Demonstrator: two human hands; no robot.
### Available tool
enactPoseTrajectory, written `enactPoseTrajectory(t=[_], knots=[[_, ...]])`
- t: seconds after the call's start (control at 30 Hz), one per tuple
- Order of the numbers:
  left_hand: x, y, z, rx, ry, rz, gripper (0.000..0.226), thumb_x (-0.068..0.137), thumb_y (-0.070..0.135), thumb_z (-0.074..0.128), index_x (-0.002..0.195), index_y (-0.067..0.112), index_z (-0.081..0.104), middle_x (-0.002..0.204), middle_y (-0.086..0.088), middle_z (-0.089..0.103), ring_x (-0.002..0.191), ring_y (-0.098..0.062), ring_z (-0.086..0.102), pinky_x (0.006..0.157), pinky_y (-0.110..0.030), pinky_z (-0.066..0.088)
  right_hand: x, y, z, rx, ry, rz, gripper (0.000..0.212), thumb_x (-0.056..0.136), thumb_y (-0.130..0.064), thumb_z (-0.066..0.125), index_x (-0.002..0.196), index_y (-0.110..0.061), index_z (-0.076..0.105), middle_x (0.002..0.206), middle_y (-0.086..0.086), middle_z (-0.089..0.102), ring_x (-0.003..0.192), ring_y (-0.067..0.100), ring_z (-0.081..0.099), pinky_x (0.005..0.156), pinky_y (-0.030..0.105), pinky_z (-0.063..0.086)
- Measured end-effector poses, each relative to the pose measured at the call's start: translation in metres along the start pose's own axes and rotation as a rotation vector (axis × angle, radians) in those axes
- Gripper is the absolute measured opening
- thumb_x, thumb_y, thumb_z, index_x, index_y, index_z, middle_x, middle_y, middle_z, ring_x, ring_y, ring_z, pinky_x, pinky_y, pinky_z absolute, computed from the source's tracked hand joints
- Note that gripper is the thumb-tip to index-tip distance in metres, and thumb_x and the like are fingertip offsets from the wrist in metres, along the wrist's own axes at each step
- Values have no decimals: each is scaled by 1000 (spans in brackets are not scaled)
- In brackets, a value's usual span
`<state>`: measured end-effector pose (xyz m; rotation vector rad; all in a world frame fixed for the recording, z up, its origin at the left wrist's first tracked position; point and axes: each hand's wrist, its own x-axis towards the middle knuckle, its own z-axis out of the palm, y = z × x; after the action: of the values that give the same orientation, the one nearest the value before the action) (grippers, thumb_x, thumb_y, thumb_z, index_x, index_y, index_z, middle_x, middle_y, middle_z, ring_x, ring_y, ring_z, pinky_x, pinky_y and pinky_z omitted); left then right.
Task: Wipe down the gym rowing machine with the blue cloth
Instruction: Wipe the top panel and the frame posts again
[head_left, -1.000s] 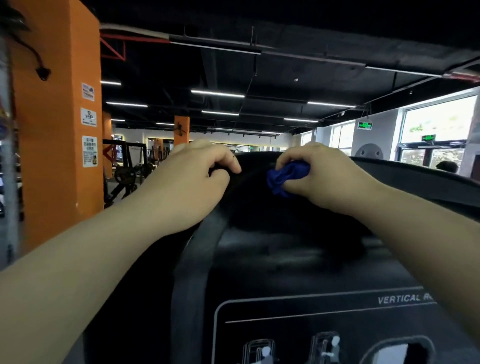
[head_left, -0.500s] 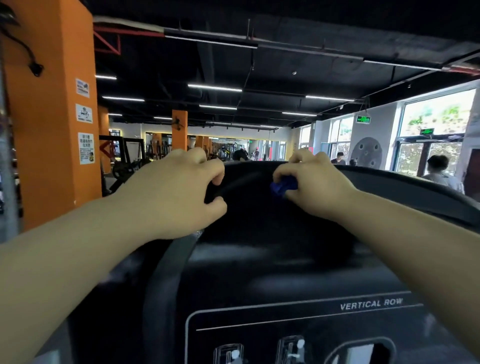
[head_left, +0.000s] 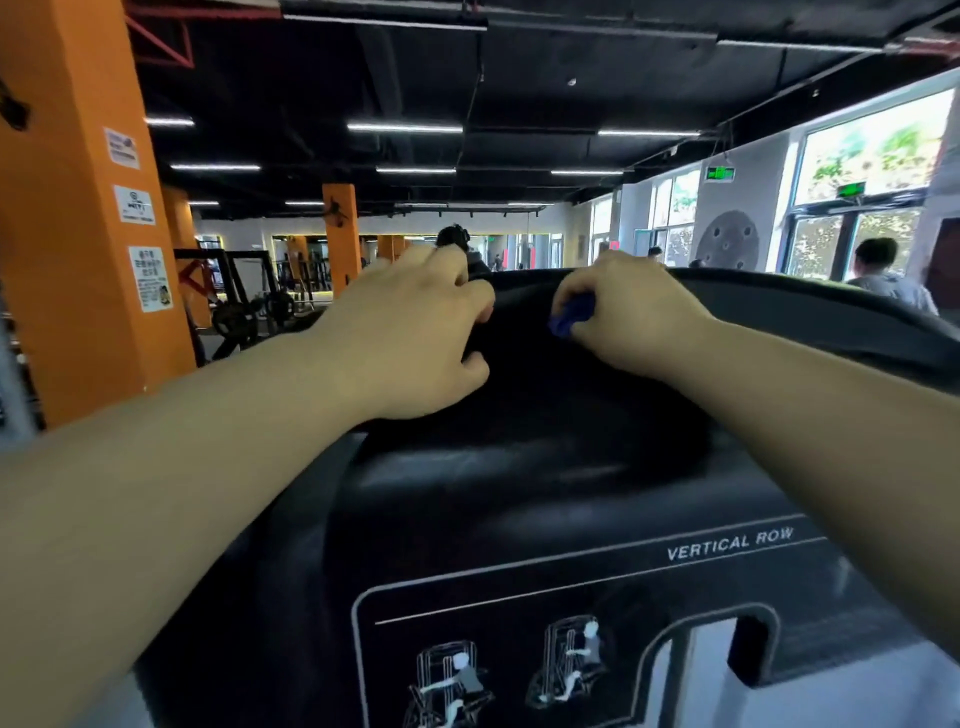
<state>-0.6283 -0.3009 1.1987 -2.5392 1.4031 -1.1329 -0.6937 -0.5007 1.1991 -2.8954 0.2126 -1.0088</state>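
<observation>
Glossy curved machine (head_left: 519, 493), crumpled blue cloth (head_left: 571, 315)

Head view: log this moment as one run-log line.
step: wipe top rim | right hand: holds blue cloth at rowing machine rim | left hand: grips same rim

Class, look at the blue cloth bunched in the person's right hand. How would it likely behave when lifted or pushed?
The blue cloth is probably floppy: it is crumpled small inside the right hand. It likely weighs little, since one hand encloses nearly all of it. Pushed along the machine, it would probably bunch, not roll.
</observation>
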Motion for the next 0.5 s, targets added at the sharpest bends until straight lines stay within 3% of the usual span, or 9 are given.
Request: enactPoseTrajectory(t=[0.03,0.1,0.13,0.2,0.3,0.4,0.5], knots=[[3,0,0,-10,-8,1,41,91,47,52,127,28,51,128,1,44,120,-21,39,99,-40,40,-2,-7,2,28,-9,-53,24,82,-13,65,92,-35,70,103,-3,57,98,18,56,86,21,42],[7,-3,-1,-29,-23,-1,42,90,46,53,128,28,53,129,2,43,121,-20,38,100,-40,39,-6,-22,4,80,-32,-139,27,83,-13,64,102,-30,72,108,-5,60,102,14,55,77,1,33],[8,-5,-1,-36,-29,6,42,90,46,54,129,28,53,129,3,43,121,-20,37,100,-40,39,-5,-24,4,88,-35,-152,28,84,-13,65,105,-30,72,109,-4,60,102,14,55,77,1,33],[10,-6,1,-37,-35,55,40,91,44,55,128,29,55,130,5,43,121,-19,36,101,-40,39,-1,-10,2,49,-18,-105,28,83,-14,66,105,-31,73,111,1,58,102,21,56,87,21,42],[13,-3,5,-12,-37,164,32,93,39,54,124,32,59,131,10,44,121,-15,34,101,-39,38,-2,26,-6,-130,1,143,25,90,-21,63,109,-35,71,115,9,49,115,34,44,90,36,41],[22,1,4,-21,-73,217,28,94,36,53,120,34,61,128,13,47,120,-14,35,101,-37,38,-6,32,-4,-220,16,228,25,91,-18,60,114,-28,66,121,14,51,118,38,43,89,41,44],[39,10,5,-53,-106,250,26,93,35,53,117,34,63,125,13,49,118,-14,37,99,-41,40,-5,24,3,0,55,116,20,85,-11,61,100,-24,57,107,6,60,96,26,53,85,38,49]])
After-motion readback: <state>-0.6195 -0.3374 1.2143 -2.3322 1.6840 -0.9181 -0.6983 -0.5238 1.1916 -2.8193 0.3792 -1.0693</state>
